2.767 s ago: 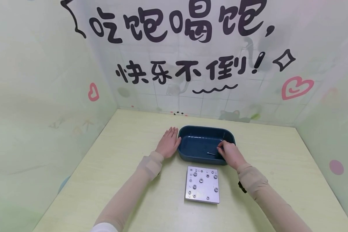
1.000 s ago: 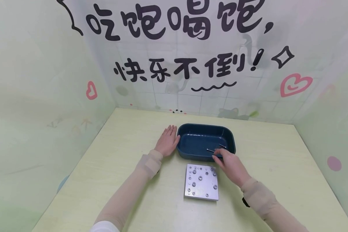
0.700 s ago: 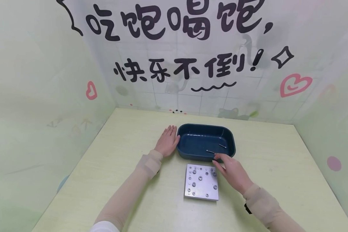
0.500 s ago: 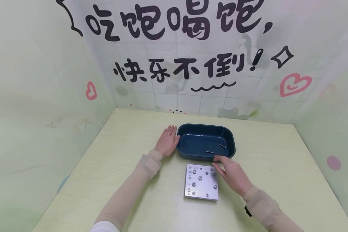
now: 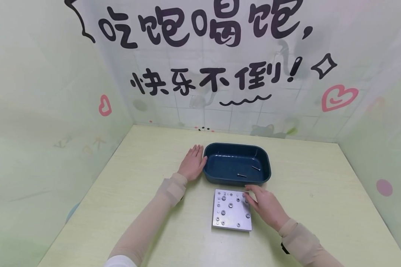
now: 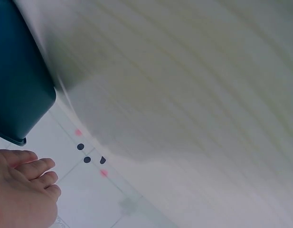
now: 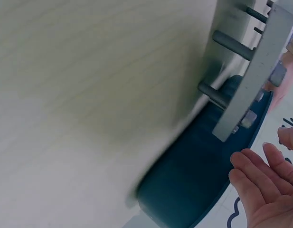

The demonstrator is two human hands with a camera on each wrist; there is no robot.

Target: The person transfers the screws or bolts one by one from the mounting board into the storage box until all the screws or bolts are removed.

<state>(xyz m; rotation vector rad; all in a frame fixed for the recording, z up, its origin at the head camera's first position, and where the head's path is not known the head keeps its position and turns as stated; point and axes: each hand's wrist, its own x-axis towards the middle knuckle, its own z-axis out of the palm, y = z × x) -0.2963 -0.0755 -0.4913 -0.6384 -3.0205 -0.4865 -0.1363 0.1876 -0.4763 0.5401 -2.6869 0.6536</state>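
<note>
My left hand (image 5: 192, 164) rests with straight fingers against the left wall of a dark blue tray (image 5: 232, 182); its fingers also show in the left wrist view. Two thin screws, one nearer the front (image 5: 242, 175) and one farther right (image 5: 256, 168), lie inside the tray. In front of it sits a square metal plate (image 5: 230, 217) with several bolts through its top. My right hand (image 5: 269, 207) hovers at the plate's far right corner, thumb and forefinger apart. The right wrist view shows bolt shanks (image 7: 233, 45) sticking out under the plate, and nothing visible between the fingers.
The pale wooden table (image 5: 147, 155) is bounded by printed walls at the back and both sides. The back wall (image 5: 187, 115) stands a short way behind the tray. A gap of bare tabletop separates plate and tray.
My right hand was inside the tray near a screw; it has come out over the front rim, toward me, to the plate's corner. Two screws now show in the tray. The left hand stays.
</note>
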